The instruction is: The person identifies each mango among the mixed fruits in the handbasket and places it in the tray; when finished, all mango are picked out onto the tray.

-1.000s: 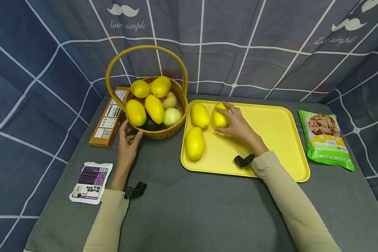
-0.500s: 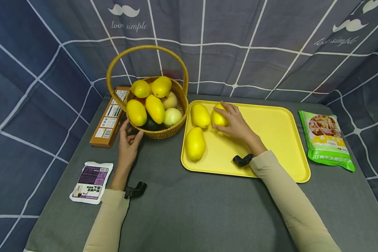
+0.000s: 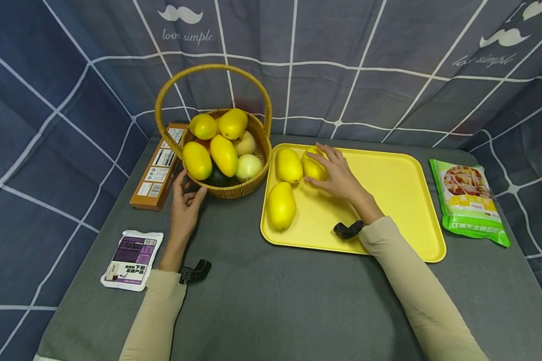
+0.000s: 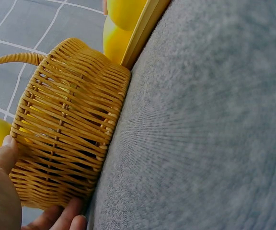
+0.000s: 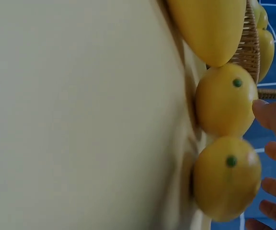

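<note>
My left hand (image 3: 185, 210) holds the front left side of a wicker basket (image 3: 239, 190), thumb at the rim and fingers low on the woven wall, as the left wrist view shows. On the yellow tray (image 3: 370, 200), my right hand (image 3: 341, 180) arches over a yellow mango (image 3: 311, 168), its palm side partly hidden in the head view. The right wrist view shows the fingers spread, a small gap between their tips and that mango (image 5: 226, 184). Close by on the tray lie a second mango (image 3: 289, 166) and a longer one (image 3: 281, 205).
Several yellow mangoes (image 3: 197, 160) and a pale round fruit (image 3: 249, 167) fill the basket. An orange box (image 3: 155, 175) lies left of it, a purple-and-white pouch (image 3: 132, 260) nearer the front. Beyond the tray's right end lies a green food packet (image 3: 471, 200).
The mango under my right hand has shifted slightly left, closer to the second mango, and the hand moved with it. My left hand stays on the basket.
</note>
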{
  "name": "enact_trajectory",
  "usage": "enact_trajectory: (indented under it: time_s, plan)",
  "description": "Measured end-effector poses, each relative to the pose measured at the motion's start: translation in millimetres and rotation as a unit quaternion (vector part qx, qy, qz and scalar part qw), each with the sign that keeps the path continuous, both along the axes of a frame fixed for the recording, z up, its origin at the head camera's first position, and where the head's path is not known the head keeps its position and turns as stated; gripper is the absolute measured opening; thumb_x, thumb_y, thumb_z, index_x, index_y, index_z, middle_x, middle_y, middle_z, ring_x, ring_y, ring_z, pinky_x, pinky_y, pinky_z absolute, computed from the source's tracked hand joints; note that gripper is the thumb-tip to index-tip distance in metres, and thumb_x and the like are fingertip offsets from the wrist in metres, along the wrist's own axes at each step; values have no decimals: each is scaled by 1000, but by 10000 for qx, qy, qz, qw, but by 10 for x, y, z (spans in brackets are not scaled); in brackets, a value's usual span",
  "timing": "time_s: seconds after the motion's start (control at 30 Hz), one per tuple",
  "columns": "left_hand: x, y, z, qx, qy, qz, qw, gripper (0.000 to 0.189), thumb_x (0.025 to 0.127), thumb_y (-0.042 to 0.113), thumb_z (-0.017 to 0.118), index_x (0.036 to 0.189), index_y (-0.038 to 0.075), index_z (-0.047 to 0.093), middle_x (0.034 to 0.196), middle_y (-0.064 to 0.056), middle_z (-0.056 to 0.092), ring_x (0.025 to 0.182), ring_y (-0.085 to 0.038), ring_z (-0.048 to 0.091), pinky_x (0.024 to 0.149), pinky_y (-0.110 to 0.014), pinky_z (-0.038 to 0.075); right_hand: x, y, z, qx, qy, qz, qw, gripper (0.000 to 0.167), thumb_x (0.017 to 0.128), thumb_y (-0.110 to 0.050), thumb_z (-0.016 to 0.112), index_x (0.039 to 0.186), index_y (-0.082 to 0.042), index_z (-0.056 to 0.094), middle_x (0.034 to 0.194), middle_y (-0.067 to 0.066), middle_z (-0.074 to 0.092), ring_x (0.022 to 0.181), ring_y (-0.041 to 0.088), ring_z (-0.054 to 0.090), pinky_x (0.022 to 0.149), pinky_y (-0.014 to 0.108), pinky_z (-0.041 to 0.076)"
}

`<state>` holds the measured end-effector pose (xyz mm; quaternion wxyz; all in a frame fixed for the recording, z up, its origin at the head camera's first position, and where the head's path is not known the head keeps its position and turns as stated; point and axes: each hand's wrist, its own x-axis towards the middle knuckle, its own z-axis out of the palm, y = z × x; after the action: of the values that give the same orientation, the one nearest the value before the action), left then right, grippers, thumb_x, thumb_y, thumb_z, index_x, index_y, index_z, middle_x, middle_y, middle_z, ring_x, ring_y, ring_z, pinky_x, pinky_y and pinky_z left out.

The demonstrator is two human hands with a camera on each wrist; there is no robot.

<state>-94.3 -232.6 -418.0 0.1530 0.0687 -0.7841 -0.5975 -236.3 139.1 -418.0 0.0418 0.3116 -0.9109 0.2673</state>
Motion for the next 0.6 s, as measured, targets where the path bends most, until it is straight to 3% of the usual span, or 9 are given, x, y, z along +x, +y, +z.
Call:
enact_trajectory:
  time_s: [0.17, 0.6]
  plan:
    - [-7, -3, -4, 9, 1, -7, 10000, 65, 99, 15, 59, 155, 14, 25, 142, -22, 44, 88, -3, 57, 79, -15, 44, 38, -115, 150, -252, 356, 257, 9987, 67, 85, -35, 77, 144, -16, 51, 158, 13, 31, 143, 39, 25, 113, 61, 19]
    - [6, 5, 13, -54, -46, 4, 10000, 66, 99, 15, 59, 155, 16, 25, 146, -20, 40, 94, -10, 58, 81, -15, 44, 78, -876, 611, -659, 485, 1212, 9892, 76, 82, -42, 79, 147, -20, 47, 159, 7, 30, 137, 32, 33, 110, 54, 28]
